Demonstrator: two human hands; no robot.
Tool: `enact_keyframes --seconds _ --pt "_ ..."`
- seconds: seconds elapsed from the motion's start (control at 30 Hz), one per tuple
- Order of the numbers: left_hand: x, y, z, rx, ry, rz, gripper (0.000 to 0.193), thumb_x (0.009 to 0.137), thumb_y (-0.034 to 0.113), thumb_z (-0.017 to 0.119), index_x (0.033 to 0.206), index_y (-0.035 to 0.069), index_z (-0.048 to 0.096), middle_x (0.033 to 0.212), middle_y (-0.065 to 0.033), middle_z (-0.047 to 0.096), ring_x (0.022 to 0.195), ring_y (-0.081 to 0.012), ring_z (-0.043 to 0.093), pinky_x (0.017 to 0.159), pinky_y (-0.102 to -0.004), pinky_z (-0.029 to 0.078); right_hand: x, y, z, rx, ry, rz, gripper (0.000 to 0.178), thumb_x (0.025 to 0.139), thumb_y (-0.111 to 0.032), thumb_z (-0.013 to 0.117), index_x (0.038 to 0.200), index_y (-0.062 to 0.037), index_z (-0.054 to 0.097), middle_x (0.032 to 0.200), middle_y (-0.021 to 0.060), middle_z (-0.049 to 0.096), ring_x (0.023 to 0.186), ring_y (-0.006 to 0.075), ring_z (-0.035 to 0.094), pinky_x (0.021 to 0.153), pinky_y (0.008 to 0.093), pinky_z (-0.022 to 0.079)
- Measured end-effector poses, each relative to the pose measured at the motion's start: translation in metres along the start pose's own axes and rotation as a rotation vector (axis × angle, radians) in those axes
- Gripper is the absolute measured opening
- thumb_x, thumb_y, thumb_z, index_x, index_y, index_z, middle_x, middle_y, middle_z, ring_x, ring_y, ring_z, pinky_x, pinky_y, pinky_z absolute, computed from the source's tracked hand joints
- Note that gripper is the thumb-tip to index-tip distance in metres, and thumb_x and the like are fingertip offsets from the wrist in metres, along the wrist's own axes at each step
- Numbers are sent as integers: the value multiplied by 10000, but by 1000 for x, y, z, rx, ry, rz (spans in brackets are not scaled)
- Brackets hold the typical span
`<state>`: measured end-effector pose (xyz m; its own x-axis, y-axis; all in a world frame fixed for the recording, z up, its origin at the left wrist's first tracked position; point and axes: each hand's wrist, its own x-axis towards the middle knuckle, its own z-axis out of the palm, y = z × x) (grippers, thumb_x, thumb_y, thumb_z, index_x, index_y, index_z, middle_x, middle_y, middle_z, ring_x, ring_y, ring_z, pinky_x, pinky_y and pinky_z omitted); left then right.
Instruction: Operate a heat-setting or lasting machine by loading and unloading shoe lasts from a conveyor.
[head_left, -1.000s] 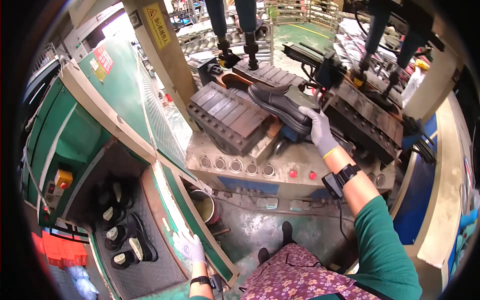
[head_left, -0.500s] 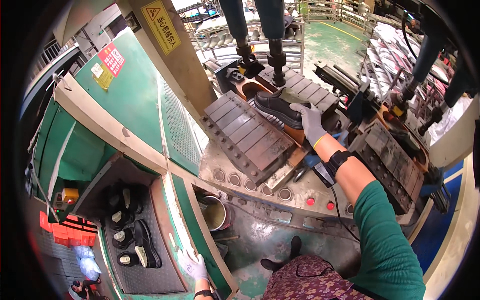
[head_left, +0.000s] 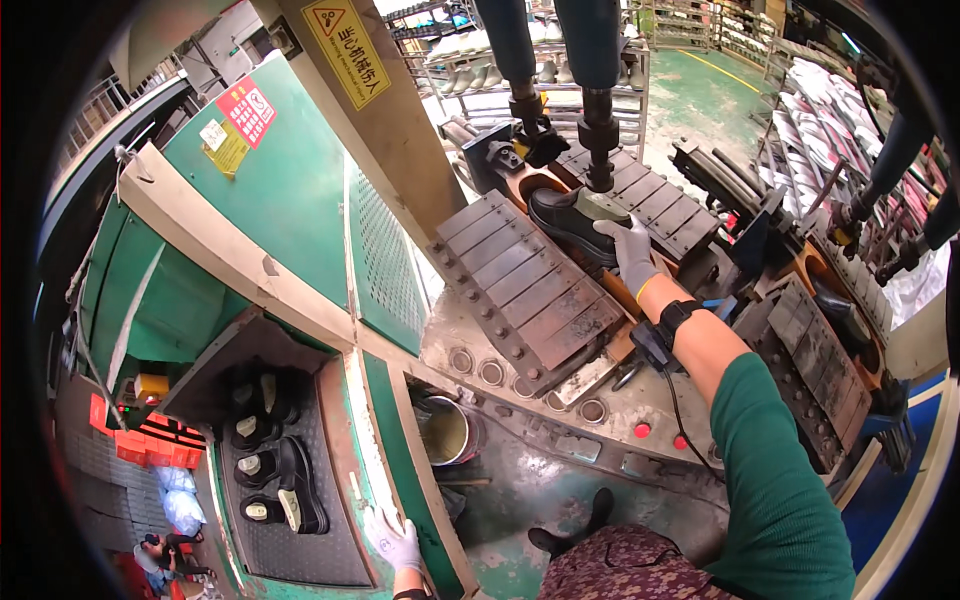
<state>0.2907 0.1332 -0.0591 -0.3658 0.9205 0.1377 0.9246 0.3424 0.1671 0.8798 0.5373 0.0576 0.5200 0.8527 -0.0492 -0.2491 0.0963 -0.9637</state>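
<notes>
Overhead, from the head camera, the person's right hand (head_left: pixel 634 252), in a pale grey glove, is reaching far forward into a shoe press and is resting on the near end of a black shoe (head_left: pixel 568 218). Its fingers are lying curved over the shoe's heel part rather than closing round it, so the grip is looking loose and half open; whether it is truly clasping the shoe cannot be told. A black wrist strap (head_left: pixel 672 318) with a cable is sitting on that forearm, and a green sleeve (head_left: pixel 780 470) is covering the arm nearer the body.

The shoe is lying between two banks of ribbed grey clamp plates, the left bank (head_left: pixel 525 290) slanting toward the near side and the right bank (head_left: pixel 660 205) beyond the hand. A steel ram (head_left: pixel 598 140) is standing right over the shoe.

The left hand (head_left: pixel 395 540), also gloved, is lying flat and open on the green edge of a side cabinet at near left, holding nothing. Just left of it a dark tray (head_left: pixel 330 540) is carrying several black shoes (head_left: pixel 270 470). A metal pot (head_left: pixel 445 430) is sitting between the cabinet and the press, low down.
</notes>
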Motion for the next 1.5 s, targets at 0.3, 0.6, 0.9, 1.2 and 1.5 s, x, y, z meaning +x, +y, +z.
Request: enact_keyframes --seconds 0.3,0.6,0.9,1.2,1.5 --pt "6 1 3 10 11 1 806 764 228 756 1471 58 406 1544 -213 376 1436 -395 319 1190 -492 251 15 25 -10 -592 -153 -77 713 694 -134 857 1358 -60 606 1217 135 707 1100 259 670 951 337 488" --pt "-8 -3 -5 39 8 2 786 782 244 740 1470 51 411 1545 -218 374 1434 -393 328 1193 -490 248 17 37 -29 -814 -173 -184 594 715 -233 841 1241 -41 642 1156 186 705 1066 350 664 914 403 507" --pt "-5 -22 -4 20 76 75 737 825 284 721 1466 58 437 1547 -205 395 1423 -389 366 1177 -495 290 -133 -42 -27 -479 -99 -612 375 941 -350 662 990 20 703 998 209 723 944 307 703 806 366 531" --pt "5 -14 7 -82 62 166 787 805 286 723 1477 26 405 1522 -260 390 1416 -408 359 1182 -494 283 -481 81 -242 -839 -174 445 435 999 -379 616 704 -60 618 627 -9 565 604 82 498 579 286 405" --pt "-3 -27 -3 -38 15 137 792 829 317 706 1491 13 396 1540 -249 376 1439 -398 333 1194 -483 269 -629 137 -353 -619 71 773 291 968 -259 691 753 -75 624 666 -10 595 555 101 501 530 283 396"
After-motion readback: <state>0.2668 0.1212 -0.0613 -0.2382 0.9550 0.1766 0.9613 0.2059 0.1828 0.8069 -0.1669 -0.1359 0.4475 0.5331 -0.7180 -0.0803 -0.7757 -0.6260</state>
